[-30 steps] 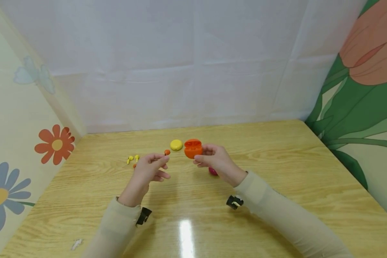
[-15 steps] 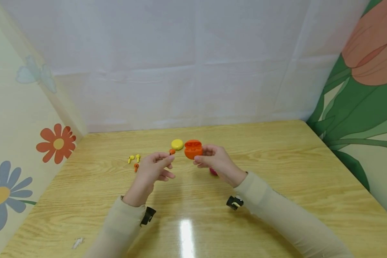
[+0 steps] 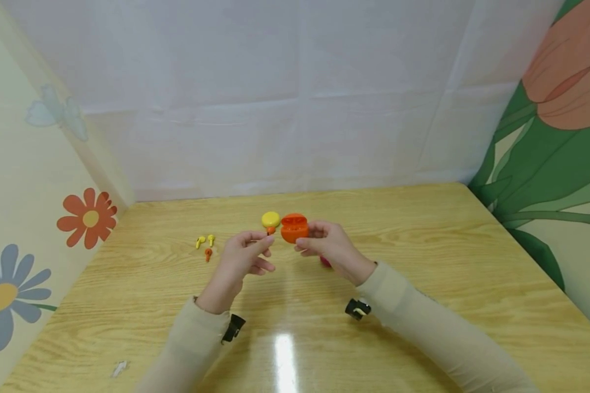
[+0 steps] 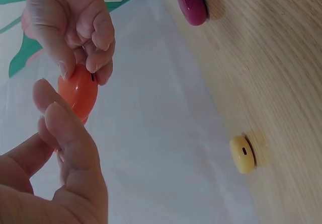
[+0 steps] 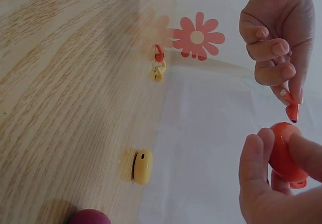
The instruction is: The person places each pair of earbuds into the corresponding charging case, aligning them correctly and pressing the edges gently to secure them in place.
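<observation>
My right hand (image 3: 331,245) grips an orange earbud case (image 3: 294,233) above the table, its lid raised and its inside facing me. To its left, my left hand (image 3: 243,256) pinches an orange earbud (image 5: 292,112) between thumb and fingertip. In the right wrist view a small gap separates that earbud from the case. The case hides most of the earbud in the left wrist view. On the table at left lie a second orange earbud (image 3: 208,254) and two yellow earbuds (image 3: 211,240).
A yellow earbud case (image 3: 270,219), lid down, stands on the wooden table (image 3: 398,218) behind the hands. A magenta case (image 4: 191,4) stands partly hidden under my right hand. A white curtain (image 3: 295,109) hangs along the table's back edge.
My left hand has moved right with the pinched orange earbud, closer to the orange case, uncovering the other orange earbud on the table. My right hand and the case have hardly moved.
</observation>
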`<control>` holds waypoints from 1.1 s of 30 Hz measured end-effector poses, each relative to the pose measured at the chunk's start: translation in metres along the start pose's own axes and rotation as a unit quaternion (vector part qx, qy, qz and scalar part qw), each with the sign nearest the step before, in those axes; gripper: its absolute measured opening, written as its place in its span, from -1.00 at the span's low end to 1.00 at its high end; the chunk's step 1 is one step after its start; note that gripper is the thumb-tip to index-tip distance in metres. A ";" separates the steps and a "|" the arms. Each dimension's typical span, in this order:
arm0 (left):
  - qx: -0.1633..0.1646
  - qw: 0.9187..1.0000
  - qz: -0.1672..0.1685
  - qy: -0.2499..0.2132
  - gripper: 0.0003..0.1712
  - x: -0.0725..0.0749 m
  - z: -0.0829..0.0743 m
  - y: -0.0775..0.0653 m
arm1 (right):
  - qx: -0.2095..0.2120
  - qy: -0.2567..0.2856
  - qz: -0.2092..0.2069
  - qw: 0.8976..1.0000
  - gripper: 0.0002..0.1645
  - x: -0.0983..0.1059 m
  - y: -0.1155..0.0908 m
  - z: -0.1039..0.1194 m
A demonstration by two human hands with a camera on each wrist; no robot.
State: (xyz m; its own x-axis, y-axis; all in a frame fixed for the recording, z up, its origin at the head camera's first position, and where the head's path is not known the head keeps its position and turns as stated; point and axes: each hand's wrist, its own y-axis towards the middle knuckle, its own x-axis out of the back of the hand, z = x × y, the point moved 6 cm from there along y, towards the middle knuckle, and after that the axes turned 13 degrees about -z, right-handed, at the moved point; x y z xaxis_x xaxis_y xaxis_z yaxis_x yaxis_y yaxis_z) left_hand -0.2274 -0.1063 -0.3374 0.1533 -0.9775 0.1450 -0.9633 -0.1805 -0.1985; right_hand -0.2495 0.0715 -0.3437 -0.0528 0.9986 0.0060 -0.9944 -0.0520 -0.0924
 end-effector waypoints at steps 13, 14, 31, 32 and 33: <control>-0.009 1.000 0.005 -0.014 -0.72 -0.011 -0.005 -0.002 | 0.006 0.004 0.003 1.000 -0.64 -0.002 0.000 0.000; -0.010 1.000 0.006 -0.016 -0.72 -0.012 -0.006 -0.002 | 0.006 0.005 0.003 1.000 -0.64 -0.002 0.000 0.000; -0.028 0.999 0.010 -0.038 -0.72 -0.034 -0.019 -0.002 | 0.025 0.011 0.023 0.999 -0.73 -0.003 -0.001 -0.001; -0.026 0.999 0.009 -0.039 -0.72 -0.035 -0.019 -0.002 | 0.027 0.010 0.023 0.999 -0.73 -0.003 -0.001 -0.001; -0.025 0.999 0.009 -0.040 -0.73 -0.035 -0.019 -0.002 | 0.030 0.009 0.022 0.999 -0.73 -0.003 0.000 -0.001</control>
State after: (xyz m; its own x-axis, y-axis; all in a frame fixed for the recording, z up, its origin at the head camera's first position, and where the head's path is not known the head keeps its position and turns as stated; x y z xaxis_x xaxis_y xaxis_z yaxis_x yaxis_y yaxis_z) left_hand -0.2349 -0.0692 -0.3232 0.1518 -0.9863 0.0643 -0.9755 -0.1599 -0.1509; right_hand -0.2489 0.0686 -0.3442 -0.0947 0.9954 -0.0152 -0.9949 -0.0952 -0.0332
